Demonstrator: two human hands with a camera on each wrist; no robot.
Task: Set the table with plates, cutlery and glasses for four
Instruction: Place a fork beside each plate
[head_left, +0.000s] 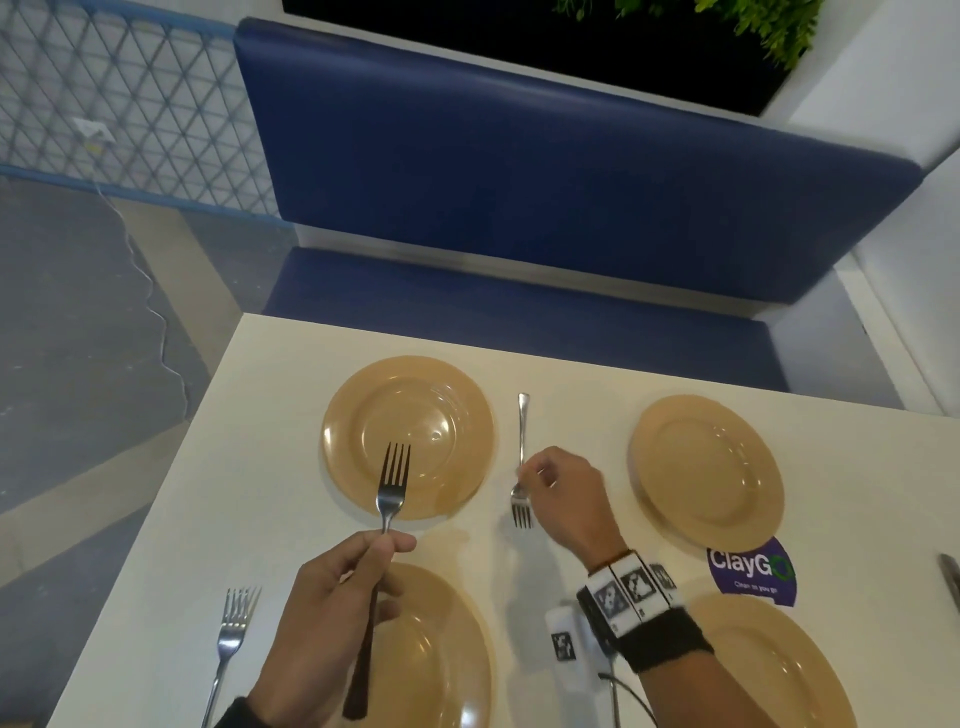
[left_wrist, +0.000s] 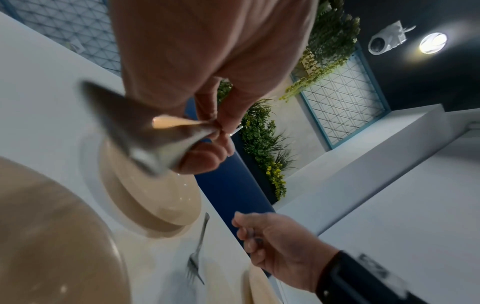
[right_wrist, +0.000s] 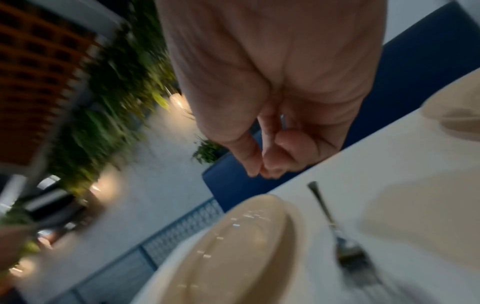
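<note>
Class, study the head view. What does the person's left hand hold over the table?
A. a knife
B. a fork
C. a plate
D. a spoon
B: the left hand grips a fork by its handle, and its four tines point out over the far left plate.
</note>
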